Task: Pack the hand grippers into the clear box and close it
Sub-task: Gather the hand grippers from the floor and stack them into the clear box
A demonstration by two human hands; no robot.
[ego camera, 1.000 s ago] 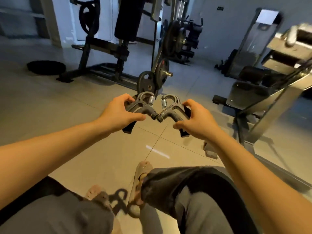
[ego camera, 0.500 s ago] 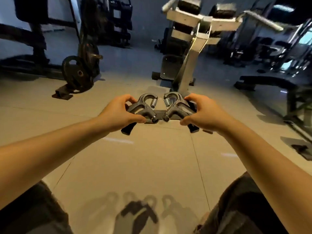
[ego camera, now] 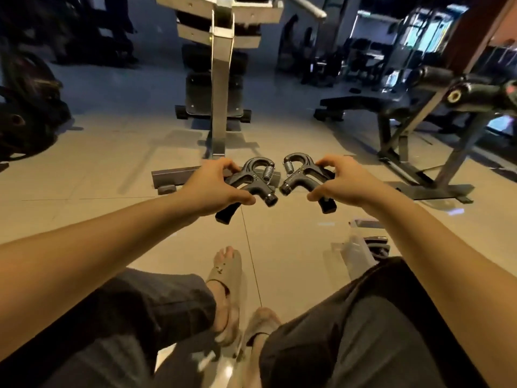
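Observation:
My left hand (ego camera: 212, 189) grips one dark grey hand gripper (ego camera: 253, 180) with a steel spring, held out over the tiled floor. My right hand (ego camera: 342, 184) grips a second, matching hand gripper (ego camera: 300, 175). The two grippers face each other, knobs a short gap apart. The clear box (ego camera: 361, 247) lies on the floor at the lower right, beside my right knee and under my right forearm, partly hidden; dark items show inside it.
A steel gym machine (ego camera: 219, 79) stands straight ahead, a black bench frame (ego camera: 419, 113) to the right, weight plates (ego camera: 22, 107) at the left. My crossed legs and sandalled feet (ego camera: 226, 289) fill the lower view. Tiled floor lies between.
The view has swung right and tilted down; the clear box has come into sight. My hands have moved slightly apart, opening a gap between the two grippers.

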